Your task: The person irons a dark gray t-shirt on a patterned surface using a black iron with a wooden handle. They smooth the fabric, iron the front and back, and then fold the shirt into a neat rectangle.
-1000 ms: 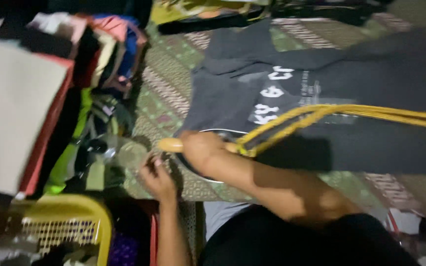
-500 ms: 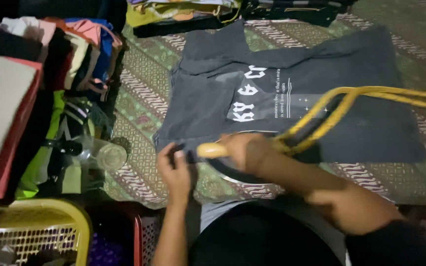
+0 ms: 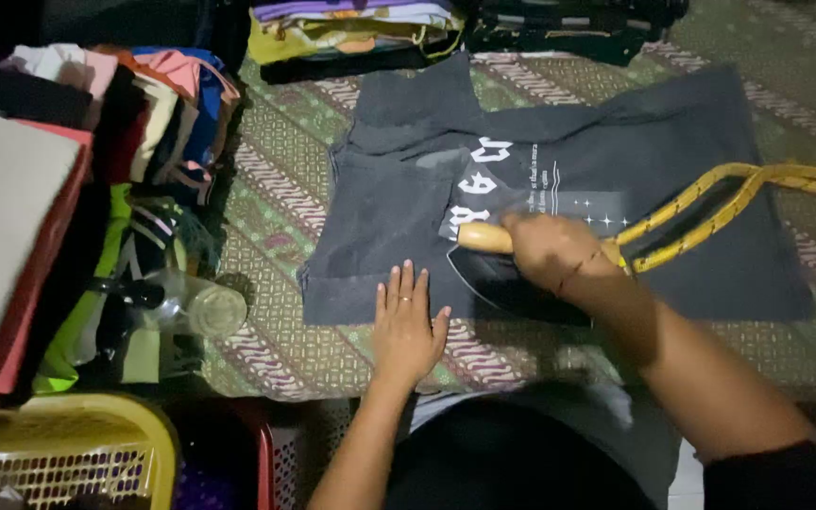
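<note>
dark grey shirt (image 3: 559,189), yellow cord (image 3: 720,203), yellow basket (image 3: 68,453)

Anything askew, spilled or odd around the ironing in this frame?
Nothing spilled or damaged. The yellow cord loops across the dark shirt beside the iron that the right hand grips. The left hand lies flat on the hem.

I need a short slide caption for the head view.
Right hand grips an iron on a dark T-shirt; left hand flattens its hem.

Shirt (image 3: 559,189) lies flat on mat (image 3: 276,189) w/ iron (image 3: 512,279) on its near half, bottle (image 3: 191,304) left of shirt, folded stacks (image 3: 351,28) behind, clothes pile (image 3: 96,142) far left, basket (image 3: 68,453) near-left.
</note>
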